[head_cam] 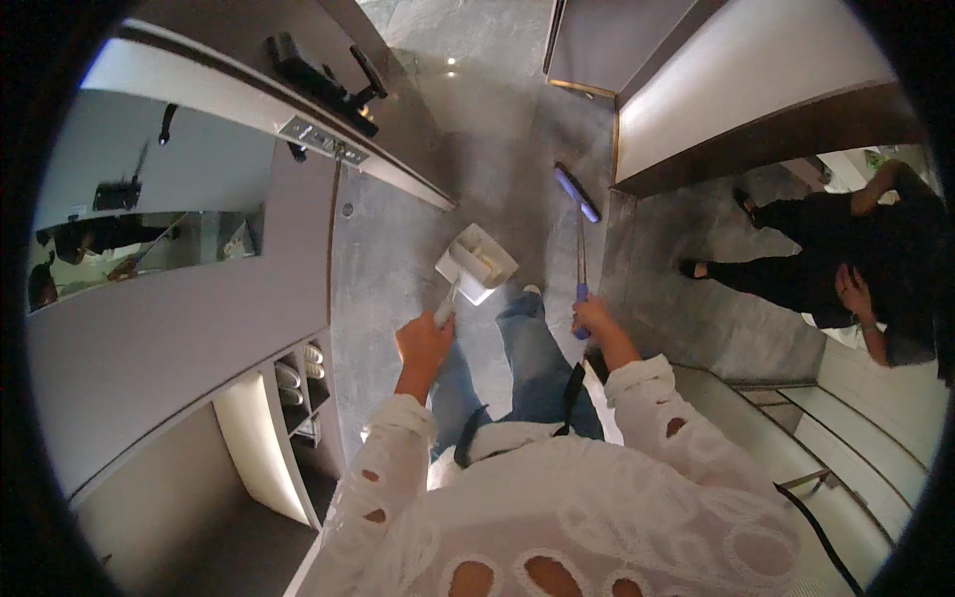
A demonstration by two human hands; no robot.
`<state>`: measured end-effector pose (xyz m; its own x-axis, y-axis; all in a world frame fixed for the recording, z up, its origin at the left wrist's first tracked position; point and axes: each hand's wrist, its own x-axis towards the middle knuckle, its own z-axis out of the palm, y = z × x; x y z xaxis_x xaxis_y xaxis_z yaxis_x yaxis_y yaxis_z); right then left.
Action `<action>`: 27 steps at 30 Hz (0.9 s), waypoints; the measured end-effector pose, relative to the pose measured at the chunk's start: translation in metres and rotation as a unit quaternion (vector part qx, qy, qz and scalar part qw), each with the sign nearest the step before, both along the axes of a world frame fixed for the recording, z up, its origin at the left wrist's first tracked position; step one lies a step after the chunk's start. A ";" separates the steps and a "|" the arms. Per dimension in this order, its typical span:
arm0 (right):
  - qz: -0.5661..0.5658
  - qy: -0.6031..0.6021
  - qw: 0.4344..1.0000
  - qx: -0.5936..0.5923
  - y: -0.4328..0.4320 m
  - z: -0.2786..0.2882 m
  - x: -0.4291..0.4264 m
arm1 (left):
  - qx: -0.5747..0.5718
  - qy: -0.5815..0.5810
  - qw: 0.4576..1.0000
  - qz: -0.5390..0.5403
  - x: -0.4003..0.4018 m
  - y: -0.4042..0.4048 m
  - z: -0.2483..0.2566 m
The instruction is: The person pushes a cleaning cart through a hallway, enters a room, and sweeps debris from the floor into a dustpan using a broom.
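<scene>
My left hand (424, 345) is closed around the handle of a white long-handled dustpan (464, 263). Its box-shaped pan is at floor level ahead of my feet, with a pale, yellowish patch inside that I cannot make out. In my right hand (595, 317) is the blue grip of a broom (581, 250). The slim metal stick runs forward to a blue head with dark bristles (576, 192), over the grey floor (515, 172) to the right of the dustpan. A gap separates the broom head from the pan.
A door with a lock plate (324, 140) stands open at the upper left. Shoes fill cubbies (302, 373) in the left cabinet (224, 298). A wall corner (615, 175) is close to the broom. A person in dark clothes (873, 239) stands at the right, near a glass-topped piece of furniture (843, 433).
</scene>
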<state>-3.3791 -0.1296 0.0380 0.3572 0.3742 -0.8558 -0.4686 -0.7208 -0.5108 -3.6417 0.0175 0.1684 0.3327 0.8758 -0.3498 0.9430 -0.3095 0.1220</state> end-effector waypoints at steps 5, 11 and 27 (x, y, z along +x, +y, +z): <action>0.070 0.031 0.997 -0.001 -0.033 0.033 -0.034 | -0.004 -0.017 1.000 -0.010 -0.003 -0.020 -0.037; 0.096 0.125 0.987 -0.010 -0.050 0.079 -0.052 | -0.055 -0.061 0.996 -0.023 -0.026 -0.052 -0.059; 0.006 0.124 0.992 0.013 -0.072 0.225 0.020 | -0.005 -0.130 0.991 -0.002 -0.067 -0.009 -0.036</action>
<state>-3.3589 -0.2020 0.2625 0.1325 0.4004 -0.9067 -0.5734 -0.7152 -0.3996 -3.7082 0.0089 0.1320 0.4157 0.8712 -0.2612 0.8782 -0.3097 0.3645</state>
